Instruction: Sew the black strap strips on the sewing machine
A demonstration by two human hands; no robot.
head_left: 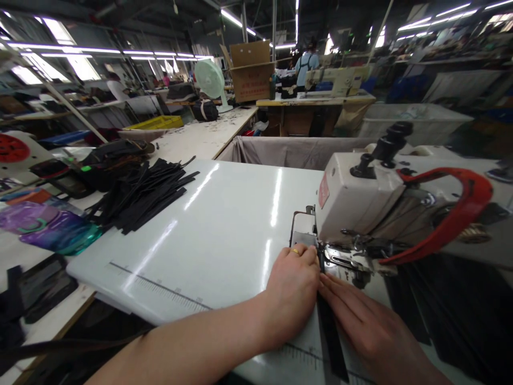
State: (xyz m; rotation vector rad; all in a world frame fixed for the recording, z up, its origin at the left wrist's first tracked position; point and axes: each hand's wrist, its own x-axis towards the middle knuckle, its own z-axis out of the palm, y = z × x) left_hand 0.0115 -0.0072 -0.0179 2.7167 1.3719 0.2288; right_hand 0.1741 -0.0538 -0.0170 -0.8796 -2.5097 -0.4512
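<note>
A black fabric strip point(332, 342) runs from the needle area of a white sewing machine point(352, 187) toward the table's front edge. My left hand point(294, 291), with a ring on one finger, is closed over the strip beside the presser foot, its fingertips hidden. Along the strip's right side lies my right hand point(360, 315), its fingers stretched out together and their tips touching the strip just below the machine's metal plate point(340, 259).
A pile of black strips point(144, 192) lies at the table's left. Dark fabric point(460, 310) hangs at the right. A red curved guard point(473, 198) arches beside the machine head. Behind stand a green fan point(209, 78), a cardboard box point(251, 75) and a person point(306, 65).
</note>
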